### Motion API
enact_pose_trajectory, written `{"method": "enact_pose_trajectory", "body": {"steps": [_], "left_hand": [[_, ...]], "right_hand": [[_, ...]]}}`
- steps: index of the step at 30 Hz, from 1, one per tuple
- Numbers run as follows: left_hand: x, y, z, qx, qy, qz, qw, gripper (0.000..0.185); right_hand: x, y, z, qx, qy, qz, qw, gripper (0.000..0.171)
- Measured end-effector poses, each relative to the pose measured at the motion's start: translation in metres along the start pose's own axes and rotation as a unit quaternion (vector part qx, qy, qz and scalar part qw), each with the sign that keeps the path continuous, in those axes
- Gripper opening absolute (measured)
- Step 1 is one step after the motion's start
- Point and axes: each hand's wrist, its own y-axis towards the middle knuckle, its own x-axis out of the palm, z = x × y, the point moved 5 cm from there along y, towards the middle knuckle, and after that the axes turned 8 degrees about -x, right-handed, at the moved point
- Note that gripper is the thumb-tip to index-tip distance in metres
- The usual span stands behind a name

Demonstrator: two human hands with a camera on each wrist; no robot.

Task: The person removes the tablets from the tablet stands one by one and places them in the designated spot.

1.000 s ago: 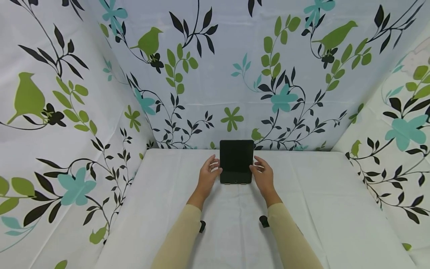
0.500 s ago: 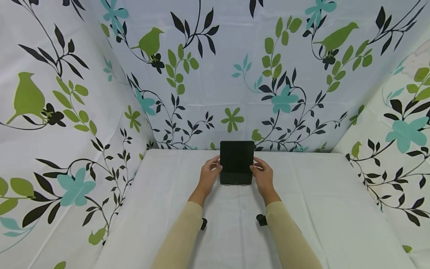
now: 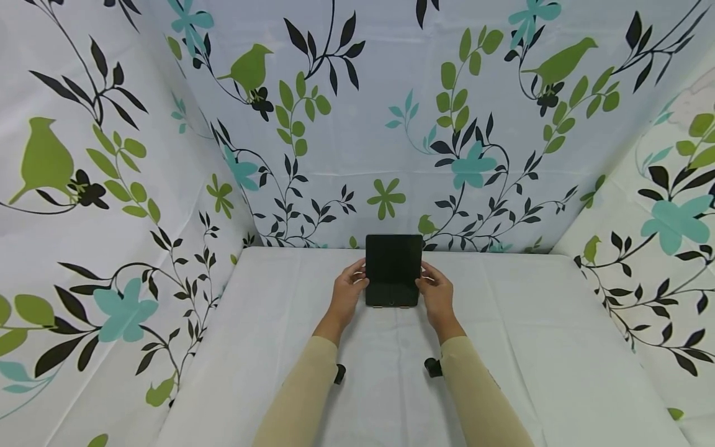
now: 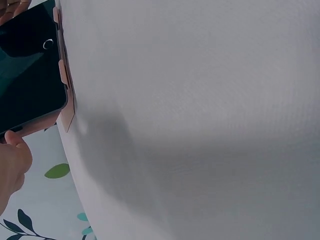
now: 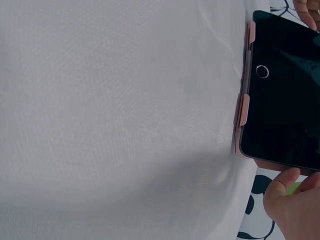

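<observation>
Black tablet pinched at both side edges by left hand and right hand; fingertips behind hidden; wrist views crop most of each hand.

Light is bright, even and diffuse, seemingly from above. The head view is sharp at centre, with wide-angle bending toward the edges. Both wrist views are softer; a broad grey shadow falls across the lower cloth. The dark tablet screen shows faint teal reflections, no harsh glare.
</observation>
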Motion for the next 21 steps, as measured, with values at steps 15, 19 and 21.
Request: {"method": "enact_pose_trajectory", "body": {"steps": [15,19,21], "left_hand": [[0.0046,-0.0034,-0.0012,0.024,-0.034,-0.012,0.9991,0.052],[0.0051,-0.003,-0.0022,0.027,-0.034,-0.017,0.9989,0.052],[0.0054,-0.0022,-0.003,0.027,-0.034,-0.021,0.9988,0.053]], "right_hand": [[-0.0024,0.0004,0.0047,-0.049,0.027,0.055,0.997,0.048],[-0.0015,0.0022,0.0073,-0.061,0.043,0.071,0.995,0.047],[-0.0011,0.0019,0.0069,-0.058,0.049,0.08,0.994,0.047]]}}
